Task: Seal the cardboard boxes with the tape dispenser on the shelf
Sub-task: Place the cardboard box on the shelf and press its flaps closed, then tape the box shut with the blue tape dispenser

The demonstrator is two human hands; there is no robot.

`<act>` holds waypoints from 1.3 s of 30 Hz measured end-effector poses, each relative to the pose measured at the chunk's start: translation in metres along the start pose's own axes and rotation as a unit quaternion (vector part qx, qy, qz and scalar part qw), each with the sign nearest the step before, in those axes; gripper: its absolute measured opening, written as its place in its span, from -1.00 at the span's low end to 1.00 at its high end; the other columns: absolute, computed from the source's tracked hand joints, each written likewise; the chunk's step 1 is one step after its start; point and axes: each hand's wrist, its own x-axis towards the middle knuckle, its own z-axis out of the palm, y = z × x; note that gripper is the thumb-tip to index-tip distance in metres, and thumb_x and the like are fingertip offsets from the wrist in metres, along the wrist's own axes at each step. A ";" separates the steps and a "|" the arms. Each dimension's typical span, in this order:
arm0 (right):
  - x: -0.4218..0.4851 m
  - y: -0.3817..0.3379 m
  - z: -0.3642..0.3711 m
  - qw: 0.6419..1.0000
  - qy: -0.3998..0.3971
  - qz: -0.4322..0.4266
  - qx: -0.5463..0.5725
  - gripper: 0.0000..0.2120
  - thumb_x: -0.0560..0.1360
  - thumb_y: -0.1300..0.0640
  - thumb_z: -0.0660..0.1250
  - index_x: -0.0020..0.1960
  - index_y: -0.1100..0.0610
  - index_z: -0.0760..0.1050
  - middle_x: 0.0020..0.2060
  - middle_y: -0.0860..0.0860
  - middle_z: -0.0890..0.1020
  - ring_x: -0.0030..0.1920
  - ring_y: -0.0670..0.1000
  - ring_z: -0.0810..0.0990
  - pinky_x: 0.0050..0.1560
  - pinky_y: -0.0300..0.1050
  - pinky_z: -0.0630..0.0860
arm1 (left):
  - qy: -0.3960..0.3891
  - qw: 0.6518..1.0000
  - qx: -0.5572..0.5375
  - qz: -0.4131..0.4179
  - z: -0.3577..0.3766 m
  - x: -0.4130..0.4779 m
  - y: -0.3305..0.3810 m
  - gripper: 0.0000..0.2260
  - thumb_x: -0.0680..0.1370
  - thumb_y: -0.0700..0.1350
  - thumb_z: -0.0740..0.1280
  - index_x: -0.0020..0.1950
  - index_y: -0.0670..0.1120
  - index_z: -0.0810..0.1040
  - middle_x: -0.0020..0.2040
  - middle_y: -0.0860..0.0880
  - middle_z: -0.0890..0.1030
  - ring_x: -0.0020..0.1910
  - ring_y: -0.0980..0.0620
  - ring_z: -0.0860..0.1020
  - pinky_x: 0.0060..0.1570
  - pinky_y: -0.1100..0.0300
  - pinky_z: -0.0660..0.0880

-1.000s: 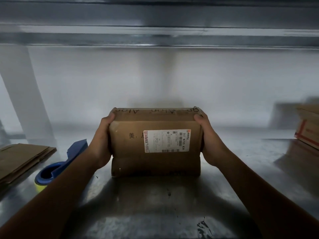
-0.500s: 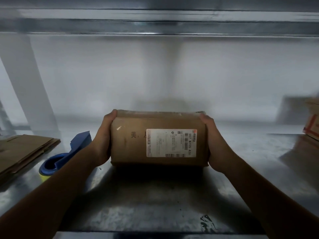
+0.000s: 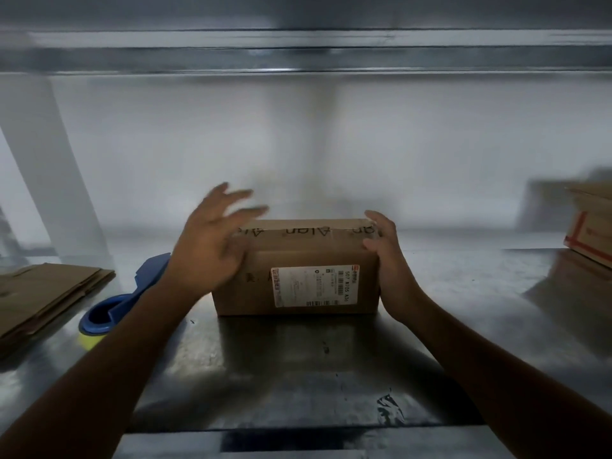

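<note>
Left hand point(image 3: 212, 250) has lifted off the box point(image 3: 308, 253) — fingers spread; right hand point(image 3: 389, 260) grips its end; tape dispenser point(image 3: 109, 311) just left.

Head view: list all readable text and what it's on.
"Alan", repeated along the tape on top of the cardboard box.
"S07 N705 A36" (first character maybe 5), sideways on its white label.
"美", on the box front, left of the label.
Label fine print, barcodes: too small.
Box at right: red marks only, blurred.
</note>
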 end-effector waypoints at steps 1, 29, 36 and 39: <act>0.000 -0.002 0.000 1.000 0.000 -0.011 -0.011 -0.54 0.59 0.16 0.14 0.24 -0.40 0.46 0.07 -0.32 0.64 0.04 -0.09 0.70 -0.14 -0.22 0.62 | -0.052 0.998 0.036 0.020 0.001 0.002 0.008 -0.62 0.63 -0.03 0.15 0.38 -0.03 0.58 0.42 -0.06 0.53 0.47 -0.12 0.41 0.51 -0.12 0.26; 0.004 0.007 0.023 0.977 0.070 -0.111 -0.169 -0.71 0.49 -0.04 0.19 0.06 -0.11 0.66 0.33 -0.15 0.48 0.31 -0.06 0.48 0.42 0.08 0.38 | -0.223 0.849 0.280 -0.390 -0.059 -0.087 -0.002 -0.41 0.61 0.32 0.15 0.57 0.10 0.14 0.50 -0.18 0.28 0.42 -0.26 0.39 0.29 -0.19 0.44; -0.004 0.007 0.037 0.983 0.060 -0.109 -0.136 -0.76 0.56 0.03 0.21 0.04 -0.13 0.65 0.27 -0.24 0.48 0.23 -0.09 0.53 0.20 -0.13 0.45 | -0.282 0.839 0.320 -0.338 -0.094 -0.111 -0.027 -0.33 0.51 0.42 0.26 0.51 0.23 0.12 0.21 -0.07 0.58 0.11 -0.12 0.61 -0.08 0.07 0.52; -0.004 0.008 0.038 0.983 0.065 -0.094 -0.147 -0.75 0.62 0.07 0.21 0.14 -0.05 0.64 0.40 -0.15 0.44 0.30 0.00 0.50 0.32 -0.01 0.45 | -0.274 0.856 0.308 -0.312 -0.100 -0.115 -0.033 -0.33 0.52 0.39 0.28 0.55 0.29 0.09 0.17 -0.05 0.63 0.07 -0.10 0.62 -0.09 0.09 0.53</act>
